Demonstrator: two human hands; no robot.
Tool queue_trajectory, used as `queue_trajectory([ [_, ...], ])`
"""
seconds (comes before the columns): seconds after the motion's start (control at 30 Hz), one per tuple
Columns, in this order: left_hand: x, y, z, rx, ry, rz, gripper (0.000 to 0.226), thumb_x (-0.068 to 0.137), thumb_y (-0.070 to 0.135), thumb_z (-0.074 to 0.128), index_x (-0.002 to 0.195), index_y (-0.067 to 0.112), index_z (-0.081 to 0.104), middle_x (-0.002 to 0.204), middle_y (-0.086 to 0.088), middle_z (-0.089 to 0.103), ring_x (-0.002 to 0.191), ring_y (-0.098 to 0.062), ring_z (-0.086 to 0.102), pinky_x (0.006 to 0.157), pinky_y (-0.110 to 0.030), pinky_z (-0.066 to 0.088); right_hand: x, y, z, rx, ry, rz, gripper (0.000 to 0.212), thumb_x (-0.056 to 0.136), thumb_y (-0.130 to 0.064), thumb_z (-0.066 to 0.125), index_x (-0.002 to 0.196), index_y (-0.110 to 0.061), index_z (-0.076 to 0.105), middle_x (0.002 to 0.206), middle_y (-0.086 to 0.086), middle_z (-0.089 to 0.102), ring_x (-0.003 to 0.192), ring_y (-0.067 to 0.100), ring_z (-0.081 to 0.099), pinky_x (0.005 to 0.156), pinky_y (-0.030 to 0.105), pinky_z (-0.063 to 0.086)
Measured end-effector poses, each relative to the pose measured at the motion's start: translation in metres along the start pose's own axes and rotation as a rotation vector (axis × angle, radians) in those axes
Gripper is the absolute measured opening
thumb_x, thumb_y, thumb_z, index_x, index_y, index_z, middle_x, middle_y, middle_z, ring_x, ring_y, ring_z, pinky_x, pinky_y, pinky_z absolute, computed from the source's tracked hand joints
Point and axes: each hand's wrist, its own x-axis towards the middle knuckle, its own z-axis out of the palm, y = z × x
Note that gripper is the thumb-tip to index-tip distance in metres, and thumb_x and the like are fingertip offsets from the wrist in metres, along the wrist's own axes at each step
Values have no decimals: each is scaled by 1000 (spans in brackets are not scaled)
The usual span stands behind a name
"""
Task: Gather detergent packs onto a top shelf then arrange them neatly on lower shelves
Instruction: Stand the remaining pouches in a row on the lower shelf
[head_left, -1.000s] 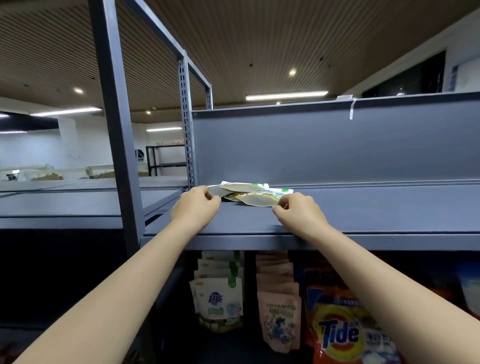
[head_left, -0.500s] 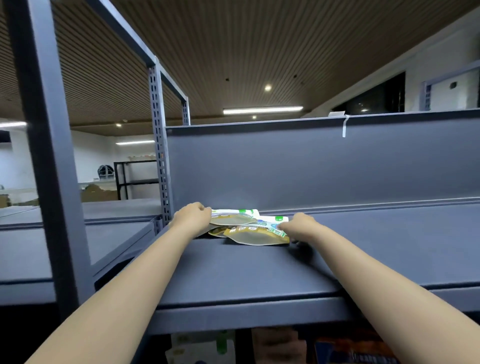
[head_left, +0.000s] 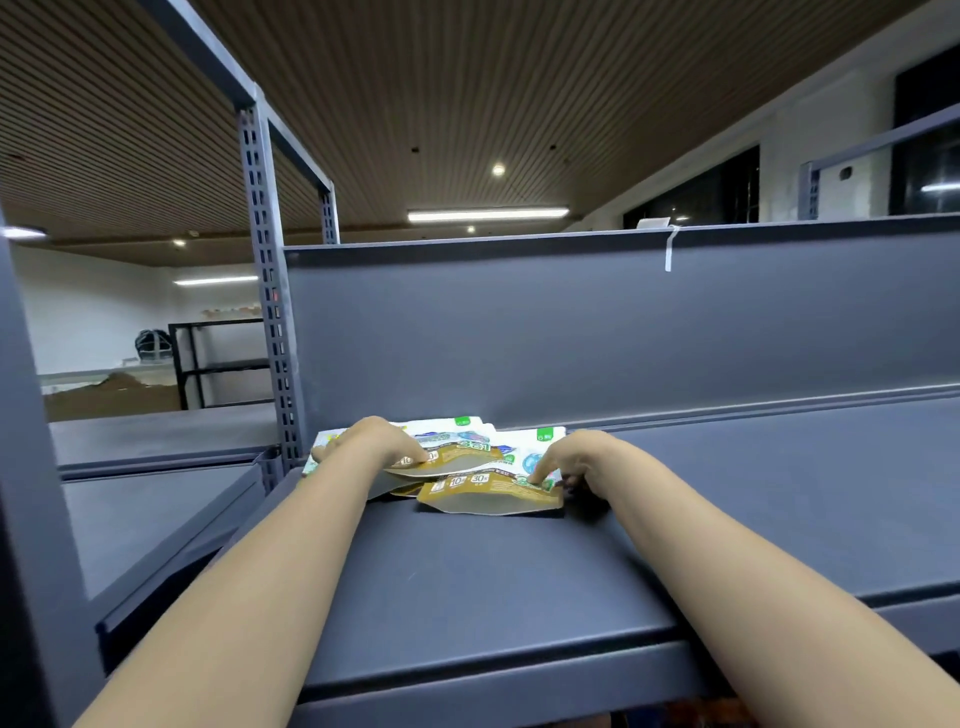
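Reaching deep onto the top shelf (head_left: 467, 597), the left hand (head_left: 379, 441) presses flat on the packs (head_left: 483, 486) marked "3合1", "10", "30"; right hand (head_left: 576, 460) pinches the front pack's corner.

— Where are the arms?
— Both reach forward, bare, nearly straight, forearms converging from the lower corners of the view.
— And the left hand (head_left: 376, 441)?
— Palm down, knuckles up, fingers (head_left: 415, 453) extended and slightly bent, pointing right and pressing down flat.
— The right hand (head_left: 576, 457)?
— Also palm down, wrist a little raised. Its fingers (head_left: 540, 473) curl downward with the tips pressing; whether the thumb pinches anything underneath cannot be told.
— Do the hands touch?
— No, they are apart, roughly level with each other.
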Motion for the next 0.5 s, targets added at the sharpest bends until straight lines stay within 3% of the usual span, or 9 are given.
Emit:
queue_trajectory([
  [0.07,0,4,0,-21,-39,8,50,80,43,68,117,16,49,129,0,51,117,-24,48,90,-26,40,4,4,1,63,20,0,28,79,-1,71,74,-7,45,73,6,43,56,14,37,53,23,37],
  [0.17,5,5,4,-131,-115,88,44,84,7,65,125,-2,53,129,-15,56,91,-25,49,59,-24,42,5,8,2,134,45,-2,23,78,3,69,76,-7,48,75,7,46,55,14,41,53,24,43],
  [0.27,-2,3,1,-288,-29,64,34,94,19,53,125,5,55,127,-9,58,88,-20,45,70,-25,44,-2,11,-3,188,52,11,20,81,7,61,81,-7,47,75,8,43,55,15,42,39,25,41],
  [0.33,-7,4,0,-441,-18,65,23,97,24,46,111,10,58,102,-5,62,77,-17,47,64,-20,41,-5,14,-11,217,75,12,18,82,9,56,79,-6,46,86,10,46,59,17,47,36,20,43],
  [0.4,-9,1,2,-488,-25,122,13,93,16,51,84,8,52,70,-4,49,62,-17,44,51,-19,38,-8,19,-17,263,120,-4,15,80,12,55,88,0,50,105,17,50,76,27,60,63,28,56],
  [0.43,-10,-1,4,-471,-14,135,20,90,12,55,72,8,47,65,-5,43,60,-19,43,50,-21,36,-8,23,-19,279,154,-15,22,79,13,55,97,2,52,111,20,51,90,33,62,81,37,55],
  [0.5,-15,0,8,-650,26,124,28,80,2,58,62,9,39,64,-10,41,58,-23,42,55,-22,34,-13,29,-20,317,225,-48,30,76,15,55,103,2,54,107,21,54,103,36,61,94,47,50],
])
